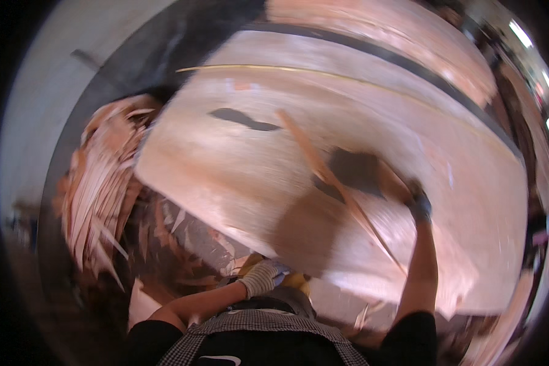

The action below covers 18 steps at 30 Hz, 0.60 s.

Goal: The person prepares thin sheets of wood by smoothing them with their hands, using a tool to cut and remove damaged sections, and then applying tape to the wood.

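A large, pale wood veneer sheet (226,158) lies spread before me, with dark openings showing in it. My right hand (419,204), in a dark-looking glove, is out over the sheet. It grips a brown piece of veneer (394,182) beside the larger dark opening (354,168); motion blurs the fingers. A long, narrow veneer strip (335,182) slants across the sheet to the left of that hand. Close to my body, my left hand (263,278) wears a striped knit glove and is beside the sheet's near edge. Its fingers are too unclear to read.
Torn veneer is heaped in a pile (104,189) at the left, with scraps (192,238) on the floor below. A thin yellow strip (274,68) crosses the sheet's far part. Beyond a dark band lies another veneer stack (396,33). More veneer lines the right side.
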### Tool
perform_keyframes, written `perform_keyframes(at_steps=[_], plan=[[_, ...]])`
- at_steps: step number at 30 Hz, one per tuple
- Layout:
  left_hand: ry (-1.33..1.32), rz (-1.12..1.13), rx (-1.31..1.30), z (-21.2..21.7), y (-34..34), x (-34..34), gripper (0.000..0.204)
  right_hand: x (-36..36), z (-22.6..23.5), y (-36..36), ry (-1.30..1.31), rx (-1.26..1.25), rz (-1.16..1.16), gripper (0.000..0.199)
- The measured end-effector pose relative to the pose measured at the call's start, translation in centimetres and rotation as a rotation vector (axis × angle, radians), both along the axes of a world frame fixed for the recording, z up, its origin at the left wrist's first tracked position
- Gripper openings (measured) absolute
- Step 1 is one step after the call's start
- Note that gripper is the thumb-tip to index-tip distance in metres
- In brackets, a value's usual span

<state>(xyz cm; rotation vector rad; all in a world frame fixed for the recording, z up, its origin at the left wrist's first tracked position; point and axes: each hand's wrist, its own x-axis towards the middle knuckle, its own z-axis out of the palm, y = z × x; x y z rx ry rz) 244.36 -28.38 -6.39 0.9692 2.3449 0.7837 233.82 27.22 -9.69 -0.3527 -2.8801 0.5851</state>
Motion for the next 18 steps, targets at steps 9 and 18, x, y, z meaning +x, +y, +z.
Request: perform_keyframes(at_steps=[9, 18], plan=[[0.239, 0.009, 0.092, -1.7, -4.5, 0.3, 0.032, 0.5, -6.1, 3.6, 0.156, 0.106, -0.083, 0.027], [-0.058, 0.419, -0.228, -1.4, -18.4, 1.7, 0.034, -2.9, 3.1, -6.8, -0.162, 0.426, -0.285, 0.026]])
